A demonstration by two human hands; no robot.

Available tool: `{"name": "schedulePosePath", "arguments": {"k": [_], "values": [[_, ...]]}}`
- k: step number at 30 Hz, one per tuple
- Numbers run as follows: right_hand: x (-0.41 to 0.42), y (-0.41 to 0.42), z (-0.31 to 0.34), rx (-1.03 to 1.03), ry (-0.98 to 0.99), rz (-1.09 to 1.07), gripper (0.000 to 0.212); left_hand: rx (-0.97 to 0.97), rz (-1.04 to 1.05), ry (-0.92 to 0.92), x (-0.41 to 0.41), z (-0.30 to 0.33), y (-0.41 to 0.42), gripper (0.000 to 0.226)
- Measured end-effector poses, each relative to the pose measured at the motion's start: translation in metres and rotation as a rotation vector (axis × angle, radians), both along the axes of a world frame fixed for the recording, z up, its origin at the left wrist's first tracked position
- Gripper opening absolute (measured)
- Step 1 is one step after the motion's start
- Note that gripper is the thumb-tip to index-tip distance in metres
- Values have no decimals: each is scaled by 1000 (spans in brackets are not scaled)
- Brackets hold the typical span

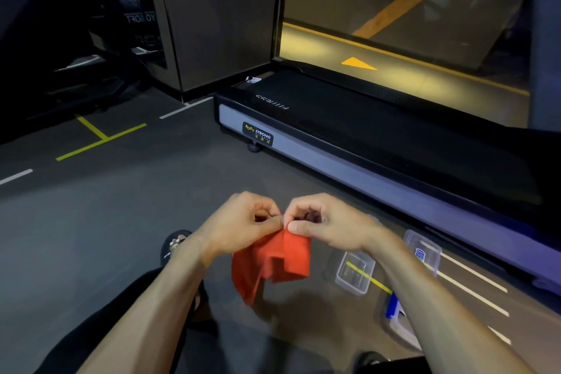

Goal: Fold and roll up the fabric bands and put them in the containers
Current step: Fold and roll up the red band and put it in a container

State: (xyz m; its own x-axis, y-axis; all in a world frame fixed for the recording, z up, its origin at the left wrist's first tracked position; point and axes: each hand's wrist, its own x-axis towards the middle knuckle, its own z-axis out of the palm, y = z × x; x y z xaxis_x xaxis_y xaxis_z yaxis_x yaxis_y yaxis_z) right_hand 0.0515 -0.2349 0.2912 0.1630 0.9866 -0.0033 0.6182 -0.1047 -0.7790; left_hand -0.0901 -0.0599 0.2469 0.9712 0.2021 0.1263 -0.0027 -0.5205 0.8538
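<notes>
- A red fabric band (274,258) is held up above the dark gym floor (106,222), in front of the person, its lower folds hanging loose and crumpled below the hands.
- Its top edge is pinched by the left hand (243,222) between thumb and curled fingers.
- The same top edge is pinched just beside it by the right hand (321,223); the 2 sets of fingertips are seen touching or almost touching.
- A clear open plastic container (355,273) is seen on the floor to the right of the band, partly hidden by the right forearm.
- A 2nd clear container with a blue label (423,250) lies further right, near the treadmill.
- A clear container with a blue part (394,313) is seen under the right forearm; little of it can be made out.
- A black sandal (174,244) is visible beside the left wrist.
- A treadmill (349,143) marked "BODY STRONG" stands beyond the hands.
- Yellow and white lines (100,138) are marked on the floor.
</notes>
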Motion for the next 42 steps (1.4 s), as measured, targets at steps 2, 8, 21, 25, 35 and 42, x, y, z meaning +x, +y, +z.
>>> {"name": "schedulePosePath", "arguments": {"k": [2, 8, 21, 25, 35, 42], "values": [[1, -2, 7, 61, 56, -19, 9, -153, -53, 41, -1, -1, 1, 26], [23, -21, 23, 195, 146, -172, 8, -369, -81, 66, -3, -1, 3, 33], [30, -29, 23, 159, 120, -205, 8, -353, -10, 29, -5, 8, -1, 42], [31, -28, 22, 146, 114, -200, 8, -346, 8, 23, -6, 10, 0, 29], [34, -31, 18, 92, 96, -170, 8, -346, -33, 50, -9, 12, 4, 22], [34, -34, 17, -20, 137, -95, 4, -245, -31, 151, -9, 7, 8, 8]]}}
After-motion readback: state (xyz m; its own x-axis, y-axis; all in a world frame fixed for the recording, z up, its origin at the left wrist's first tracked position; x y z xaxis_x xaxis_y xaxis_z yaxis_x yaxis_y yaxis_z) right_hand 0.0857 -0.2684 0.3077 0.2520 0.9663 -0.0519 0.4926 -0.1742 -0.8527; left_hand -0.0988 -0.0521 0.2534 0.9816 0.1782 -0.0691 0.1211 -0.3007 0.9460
